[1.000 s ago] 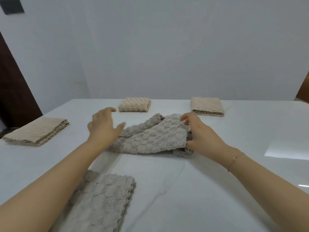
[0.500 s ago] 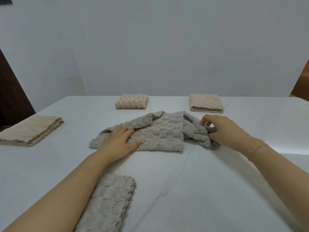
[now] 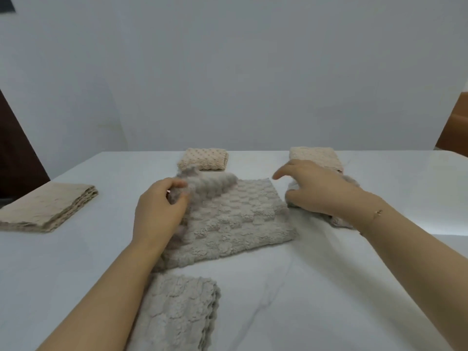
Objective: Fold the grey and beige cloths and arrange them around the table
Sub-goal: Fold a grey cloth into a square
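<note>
On the white table (image 3: 329, 287), three beige cloths (image 3: 48, 206) lie folded along the left and far edges, and one grey folded cloth (image 3: 177, 312) lies near. The grey cloth (image 3: 235, 221) at centre remains unfolded. The left hand (image 3: 159, 214) pinches its far-left corner; the right hand (image 3: 316, 191), fingers relaxed, rests on its bunched right end.

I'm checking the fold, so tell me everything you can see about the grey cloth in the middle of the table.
The grey cloth is thick and fluffy, with a raised checker weave like terry. It lies mostly flat on the white table, partly folded, between the two hands. The left hand pinches its far left corner, lifted and curling over the flat part. The right hand rests on its bunched right end. Motion blur softens the lifted corner.
</note>
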Tool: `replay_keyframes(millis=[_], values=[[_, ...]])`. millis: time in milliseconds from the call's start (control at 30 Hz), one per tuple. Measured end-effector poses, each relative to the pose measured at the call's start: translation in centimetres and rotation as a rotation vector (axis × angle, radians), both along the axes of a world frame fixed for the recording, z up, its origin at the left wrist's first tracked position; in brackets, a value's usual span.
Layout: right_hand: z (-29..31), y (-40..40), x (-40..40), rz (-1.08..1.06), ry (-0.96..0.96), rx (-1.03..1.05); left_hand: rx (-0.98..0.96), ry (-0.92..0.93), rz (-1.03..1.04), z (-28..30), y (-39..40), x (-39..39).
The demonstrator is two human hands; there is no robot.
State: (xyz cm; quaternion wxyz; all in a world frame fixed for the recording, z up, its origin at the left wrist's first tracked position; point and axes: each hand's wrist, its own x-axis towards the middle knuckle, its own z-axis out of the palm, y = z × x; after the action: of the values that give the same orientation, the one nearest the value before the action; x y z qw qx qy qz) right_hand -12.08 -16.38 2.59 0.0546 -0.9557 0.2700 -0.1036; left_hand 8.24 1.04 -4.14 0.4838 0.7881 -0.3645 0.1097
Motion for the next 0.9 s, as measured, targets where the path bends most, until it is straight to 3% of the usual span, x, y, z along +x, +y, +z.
replay_keyframes(millis=[67, 200, 267, 367, 467, 567, 633, 700, 900], values=[[0.8, 1.4, 2.0, 0.082, 0.093, 0.065, -0.034, 0.039, 0.021, 0.1, 0.3, 0.9], [0.0, 2.2, 5.4, 0.137, 0.200, 0.154, 0.205, 0.151, 0.087, -0.6, 1.1, 2.4], [-0.7, 2.2, 6.0, 0.158, 0.227, 0.173, 0.250, 0.110, 0.080, -0.3, 1.4, 2.3], [-1.5, 1.9, 5.9, 0.224, 0.193, 0.204, 0.269, -0.019, -0.159, 0.8, 1.9, 1.6], [-1.2, 1.8, 5.1, 0.307, 0.043, 0.275, 0.500, 0.029, -0.456, 1.7, 2.4, 0.3], [-1.0, 1.8, 3.9, 0.316, 0.239, 0.347, 0.811, 0.029, -0.544, 1.9, 2.7, -0.2], [-1.4, 1.8, 3.5, 0.263, 0.409, 0.336, 0.901, 0.019, -0.532, 1.8, 2.9, 0.0], [-2.1, 1.7, 3.6, 0.233, 0.412, 0.326, 0.864, 0.037, -0.525, 1.5, 3.0, 0.5], [-2.8, 0.1, 4.1, 0.195, 0.119, 0.392, 0.569, 0.158, -0.387, 1.0, 3.3, 2.1]])
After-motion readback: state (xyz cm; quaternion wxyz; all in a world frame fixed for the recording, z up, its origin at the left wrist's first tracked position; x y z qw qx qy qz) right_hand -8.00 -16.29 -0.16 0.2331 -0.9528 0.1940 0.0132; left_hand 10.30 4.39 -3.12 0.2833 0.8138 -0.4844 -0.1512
